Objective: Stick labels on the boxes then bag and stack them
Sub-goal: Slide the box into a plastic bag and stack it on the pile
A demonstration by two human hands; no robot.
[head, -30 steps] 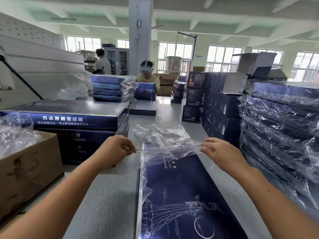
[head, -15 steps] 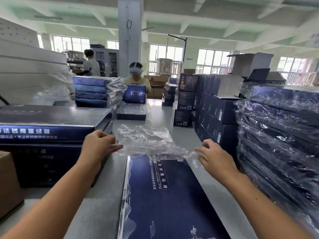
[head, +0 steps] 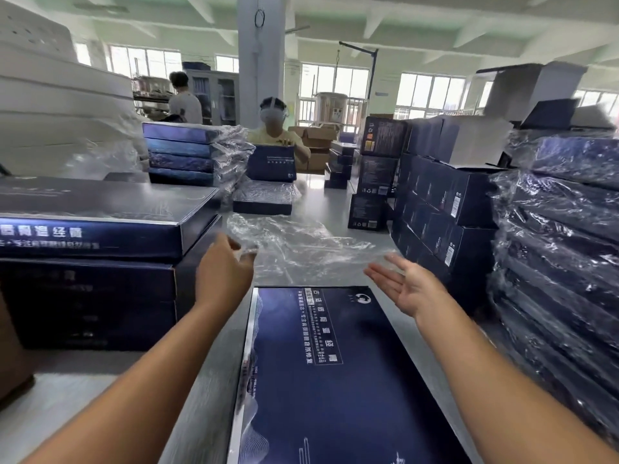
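A flat dark blue box (head: 335, 380) with white print lies lengthwise on the grey table (head: 100, 396) in front of me. Clear film runs along its left edge. The loose mouth of the clear plastic bag (head: 301, 246) lies crumpled on the table just past the box's far end. My left hand (head: 224, 276) hovers at the bag's left edge, with thumb and fingers pinched on the film. My right hand (head: 408, 288) is above the box's far right corner, palm open and fingers spread, holding nothing.
Unbagged blue boxes (head: 100, 229) are stacked at my left, with a brown carton (head: 10, 356) nearer me. A tall stack of bagged boxes (head: 556, 262) stands on the right, beside small dark cartons (head: 442, 209). Another person (head: 278, 135) works across the table.
My right hand has let go of the bag and opened, palm up. The bag's mouth has dropped onto the table beyond the box. My left hand still pinches the film.
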